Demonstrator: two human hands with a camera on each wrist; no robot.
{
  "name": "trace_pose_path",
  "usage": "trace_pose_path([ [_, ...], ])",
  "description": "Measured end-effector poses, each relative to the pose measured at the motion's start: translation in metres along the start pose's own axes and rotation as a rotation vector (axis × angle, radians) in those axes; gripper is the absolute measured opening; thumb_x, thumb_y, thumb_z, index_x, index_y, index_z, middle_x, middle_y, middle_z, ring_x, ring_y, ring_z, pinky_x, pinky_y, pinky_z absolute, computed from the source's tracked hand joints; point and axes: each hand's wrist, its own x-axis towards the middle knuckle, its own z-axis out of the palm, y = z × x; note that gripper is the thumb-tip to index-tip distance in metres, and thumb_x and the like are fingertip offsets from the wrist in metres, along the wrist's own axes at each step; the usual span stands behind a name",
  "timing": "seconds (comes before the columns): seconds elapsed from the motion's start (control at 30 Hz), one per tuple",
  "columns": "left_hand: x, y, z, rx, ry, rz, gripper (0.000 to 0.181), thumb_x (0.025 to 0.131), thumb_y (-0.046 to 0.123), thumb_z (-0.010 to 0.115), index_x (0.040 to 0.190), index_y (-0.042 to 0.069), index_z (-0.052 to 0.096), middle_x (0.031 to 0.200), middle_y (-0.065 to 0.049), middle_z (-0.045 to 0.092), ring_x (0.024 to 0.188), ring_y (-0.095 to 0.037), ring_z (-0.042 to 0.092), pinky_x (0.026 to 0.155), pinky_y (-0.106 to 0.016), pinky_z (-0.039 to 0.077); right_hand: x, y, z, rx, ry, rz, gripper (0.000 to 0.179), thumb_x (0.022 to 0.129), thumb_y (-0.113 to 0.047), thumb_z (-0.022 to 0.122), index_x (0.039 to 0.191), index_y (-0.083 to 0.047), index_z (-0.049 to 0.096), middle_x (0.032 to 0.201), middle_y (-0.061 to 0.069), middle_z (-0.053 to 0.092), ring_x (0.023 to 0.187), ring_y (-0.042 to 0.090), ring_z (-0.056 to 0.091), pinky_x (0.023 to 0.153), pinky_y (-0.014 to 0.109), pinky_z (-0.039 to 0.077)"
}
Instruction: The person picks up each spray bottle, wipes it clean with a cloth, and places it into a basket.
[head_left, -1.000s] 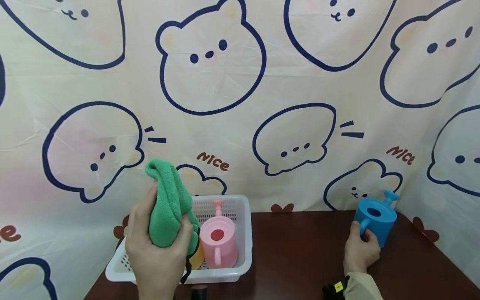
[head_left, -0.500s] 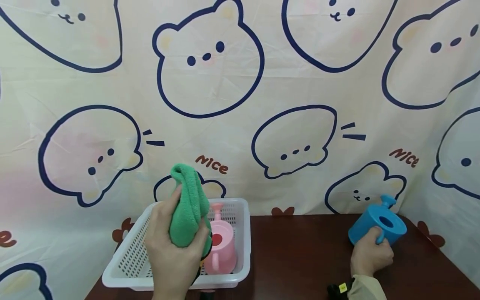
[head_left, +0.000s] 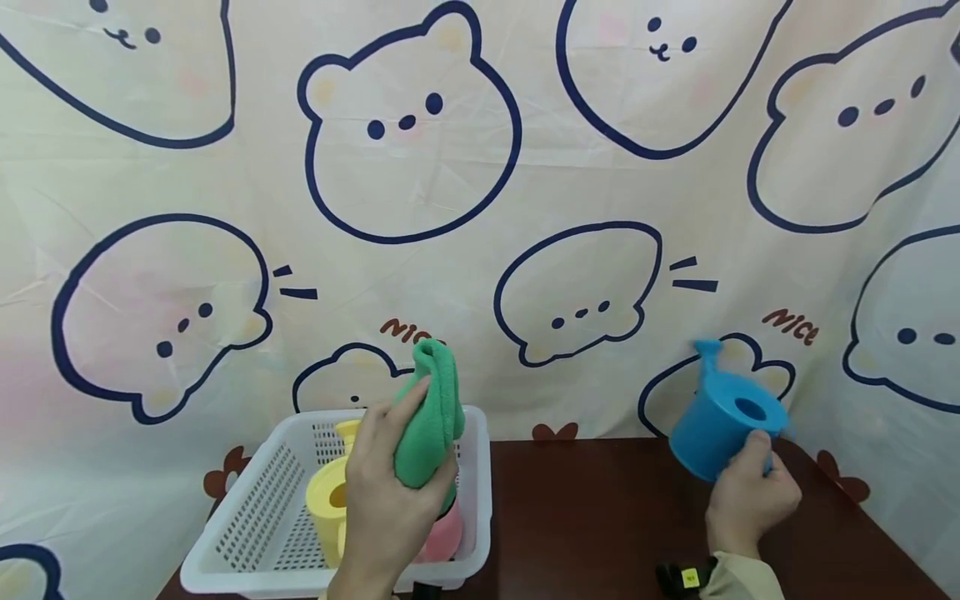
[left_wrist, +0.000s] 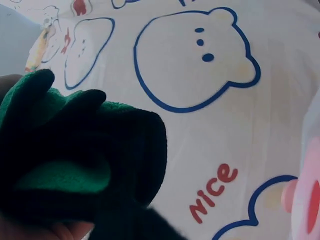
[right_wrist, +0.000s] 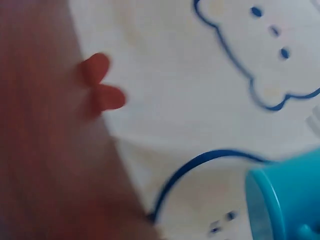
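My left hand (head_left: 397, 500) grips a folded green cloth (head_left: 431, 425), raised above the white basket. In the left wrist view the cloth (left_wrist: 65, 175) is dark, with fingers curled over it. At the right, my right hand (head_left: 750, 500) holds a blue toy watering can (head_left: 712, 425) by its handle. The can is tilted over the table, its spout rising at the back. Part of the blue watering can (right_wrist: 295, 195) fills the lower right of the right wrist view. Inside the basket are a yellow watering can (head_left: 326, 500) and a pink watering can (head_left: 442, 537), the pink one mostly hidden.
The white slotted basket (head_left: 483, 492) stands on the left of the dark brown table (head_left: 585, 525). A cream curtain (head_left: 585, 192) printed with cartoon bears hangs right behind the table and along its right side.
My left hand has carried the cloth rightward across the basket, uncovering the yellow watering can and covering much of the pink one. The blue watering can has turned and shifted left in my right hand.
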Motion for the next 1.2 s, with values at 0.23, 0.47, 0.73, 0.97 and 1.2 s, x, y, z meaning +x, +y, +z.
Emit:
trace_pose_path([
  [0.23,0.002,-0.002,0.0,0.007,-0.054,-0.062,0.072,0.079,0.009,0.089,0.144,0.031,0.065,0.118,-0.006,0.067,0.114,-0.028,0.061,0.09,-0.062,0.057,-0.022,-0.047,0.004,0.241,-0.301,-0.017,0.06,0.107,-0.022,0.056,0.052,-0.004,0.04,0.045,-0.005,0.036,0.036,0.01,0.032,0.039,0.026,0.025],
  [0.47,-0.003,0.007,0.008,0.016,-0.124,-0.078,0.071,0.08,0.011,0.09,0.142,0.036,0.065,0.112,-0.001,0.065,0.107,-0.021,0.063,0.091,-0.056,0.059,-0.046,-0.081,0.004,0.257,-0.5,0.03,0.061,0.11,-0.024,0.052,0.054,-0.005,0.037,0.048,-0.003,0.034,0.041,0.016,0.03,0.05,0.042,0.015],
  [0.73,-0.006,0.014,0.017,-0.004,-0.154,-0.005,0.071,0.078,0.01,0.09,0.139,0.038,0.067,0.113,0.005,0.066,0.102,-0.01,0.062,0.086,-0.04,0.056,-0.06,-0.092,0.005,0.308,-0.703,0.03,0.057,0.112,-0.024,0.046,0.059,-0.008,0.035,0.054,0.0,0.03,0.048,0.017,0.03,0.055,0.044,0.015],
  [0.97,-0.01,0.012,0.02,0.004,-0.14,-0.001,0.069,0.079,0.009,0.089,0.139,0.037,0.067,0.113,0.004,0.067,0.101,-0.012,0.064,0.086,-0.042,0.057,-0.054,-0.087,0.001,0.295,-0.869,0.077,0.055,0.114,-0.03,0.042,0.063,-0.011,0.033,0.06,0.006,0.023,0.05,0.024,0.023,0.053,0.045,0.015],
  [1.2,-0.013,0.01,0.02,0.032,-0.198,-0.02,0.075,0.078,0.009,0.09,0.141,0.041,0.064,0.117,0.004,0.066,0.103,-0.014,0.063,0.087,-0.043,0.057,-0.033,-0.076,-0.008,0.312,-1.045,0.015,0.052,0.115,-0.022,0.034,0.066,-0.007,0.032,0.061,0.008,0.023,0.052,0.029,0.021,0.05,0.045,0.016],
])
